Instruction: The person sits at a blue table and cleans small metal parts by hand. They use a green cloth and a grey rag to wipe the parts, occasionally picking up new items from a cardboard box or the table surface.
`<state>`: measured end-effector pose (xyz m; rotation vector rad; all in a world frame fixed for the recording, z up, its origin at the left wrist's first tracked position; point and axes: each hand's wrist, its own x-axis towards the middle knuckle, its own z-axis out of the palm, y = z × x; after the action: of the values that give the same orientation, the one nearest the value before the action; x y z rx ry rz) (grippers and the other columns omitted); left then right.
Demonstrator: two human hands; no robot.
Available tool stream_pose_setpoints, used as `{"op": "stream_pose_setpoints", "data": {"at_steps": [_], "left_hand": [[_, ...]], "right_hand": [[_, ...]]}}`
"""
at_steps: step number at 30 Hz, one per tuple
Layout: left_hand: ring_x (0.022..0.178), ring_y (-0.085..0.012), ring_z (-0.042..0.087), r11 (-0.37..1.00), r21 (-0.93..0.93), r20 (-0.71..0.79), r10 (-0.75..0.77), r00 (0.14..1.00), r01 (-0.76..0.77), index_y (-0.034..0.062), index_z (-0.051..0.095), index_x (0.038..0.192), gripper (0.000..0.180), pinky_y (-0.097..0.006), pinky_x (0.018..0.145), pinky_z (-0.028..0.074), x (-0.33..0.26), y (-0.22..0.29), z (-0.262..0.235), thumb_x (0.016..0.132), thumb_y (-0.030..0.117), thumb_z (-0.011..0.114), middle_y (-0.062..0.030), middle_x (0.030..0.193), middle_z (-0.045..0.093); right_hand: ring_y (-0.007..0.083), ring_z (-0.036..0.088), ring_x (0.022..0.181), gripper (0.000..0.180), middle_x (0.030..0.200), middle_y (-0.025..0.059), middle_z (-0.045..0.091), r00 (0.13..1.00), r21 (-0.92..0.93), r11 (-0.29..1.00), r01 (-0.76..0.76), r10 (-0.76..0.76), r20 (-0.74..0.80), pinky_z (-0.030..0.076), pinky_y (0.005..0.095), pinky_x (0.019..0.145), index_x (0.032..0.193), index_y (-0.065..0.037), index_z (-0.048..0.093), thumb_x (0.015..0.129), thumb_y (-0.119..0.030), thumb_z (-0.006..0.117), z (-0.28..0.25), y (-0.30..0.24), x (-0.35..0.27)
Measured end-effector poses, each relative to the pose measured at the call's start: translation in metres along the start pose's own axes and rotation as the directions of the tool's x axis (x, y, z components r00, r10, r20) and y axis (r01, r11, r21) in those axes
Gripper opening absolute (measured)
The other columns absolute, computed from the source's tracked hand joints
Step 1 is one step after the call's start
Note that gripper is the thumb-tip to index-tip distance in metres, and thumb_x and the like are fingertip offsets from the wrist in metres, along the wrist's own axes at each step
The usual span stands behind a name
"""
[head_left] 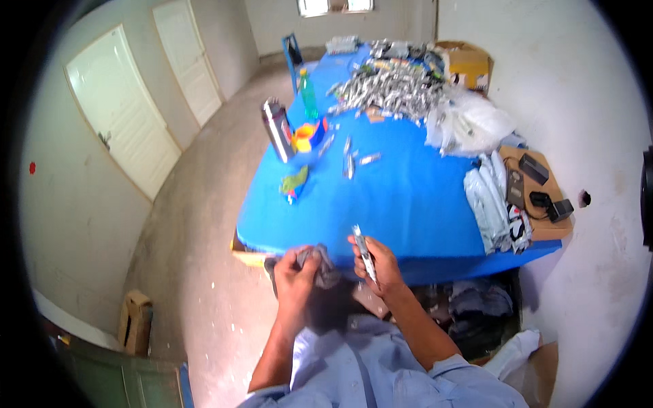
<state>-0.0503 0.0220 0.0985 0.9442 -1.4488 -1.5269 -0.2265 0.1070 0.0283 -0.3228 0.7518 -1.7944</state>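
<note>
My left hand (295,275) is closed on a crumpled dark grey cloth (327,266), just off the near edge of the blue-covered table (401,211). In my right hand (385,264) is a slim silver metal piece (364,253), tilted with its upper end over the table edge; its exact kind is unclear. Cloth and metal piece are apart. Farther in on the table lie a few similar silver pieces (349,165). A green crumpled packet (294,181) rests left of them. At the far end is a large heap of silver pieces (391,87).
A steel flask (277,129), a yellow-and-blue tape roll (307,136) and a green bottle (308,95) stand along the left edge. Clear plastic bags (469,122), grey pouches (486,200) and a cardboard box (537,183) with black adapters line the right, beside the wall.
</note>
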Motion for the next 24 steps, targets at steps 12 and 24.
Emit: {"op": "stream_pose_setpoints", "data": {"at_steps": [12,24], "left_hand": [[0.077,-0.0062,0.062,0.992,0.072,-0.080,0.112,0.991,-0.106,-0.0003,0.076,0.107,0.015,-0.023,0.069,0.051,-0.010,-0.055,-0.057,0.100,0.013,0.075,0.0001,0.088,0.073],[0.070,-0.0051,0.057,0.966,0.253,-0.162,0.093,0.982,-0.050,-0.0024,0.074,0.106,0.012,-0.023,0.062,0.046,-0.014,-0.076,-0.080,0.100,0.008,0.071,-0.0014,0.080,0.068]], "right_hand": [[0.0050,0.055,0.063,0.033,0.084,-0.0019,0.063,0.991,-0.111,0.988,-0.104,0.112,0.070,0.045,0.0216,0.052,0.120,-0.004,0.068,0.113,-0.027,0.045,0.059,0.092,-0.001],[0.0044,0.058,0.083,0.035,0.101,0.0016,0.068,0.993,-0.038,0.994,-0.106,0.108,0.057,0.049,0.0229,0.076,0.123,0.001,0.069,0.114,-0.025,0.047,0.076,0.140,0.030]]}}
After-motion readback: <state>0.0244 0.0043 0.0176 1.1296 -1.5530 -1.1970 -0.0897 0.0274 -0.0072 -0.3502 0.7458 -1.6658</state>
